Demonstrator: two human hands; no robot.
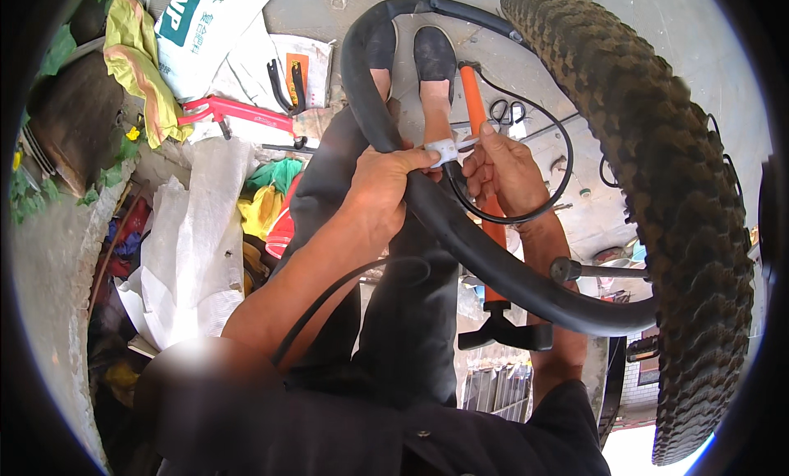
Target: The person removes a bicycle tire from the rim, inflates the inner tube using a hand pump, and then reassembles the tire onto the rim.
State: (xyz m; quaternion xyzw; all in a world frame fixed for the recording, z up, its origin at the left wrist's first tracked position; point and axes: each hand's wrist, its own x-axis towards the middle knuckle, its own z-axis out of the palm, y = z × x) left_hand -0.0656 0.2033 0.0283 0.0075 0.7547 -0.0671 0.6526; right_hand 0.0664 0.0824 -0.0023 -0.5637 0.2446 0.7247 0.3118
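Note:
A plump black inner tube [493, 262] loops in front of me, both its ends reaching the knobby bicycle tyre [657, 164] at right. My left hand [380, 184] is closed round the tube, its thumb pressing against a white pump head [442, 153] at the tube's inner side. Closed at the head's other end, my right hand [509, 170] appears to pinch its thin lever; the fingers partly hide it. A black hose [569, 159] curves past that hand. An orange hand pump [473, 98] with a black T-handle [505, 335] lies behind the tube and right hand.
Black-handled scissors [506, 112] lie on the floor beyond my right hand. At left are a red metal frame-like tool [238, 112], a white sack [205, 32], a yellow sack [136, 65] and crumpled white sheeting [193, 246]. A dark pedal-like part [643, 348] shows beside the tyre.

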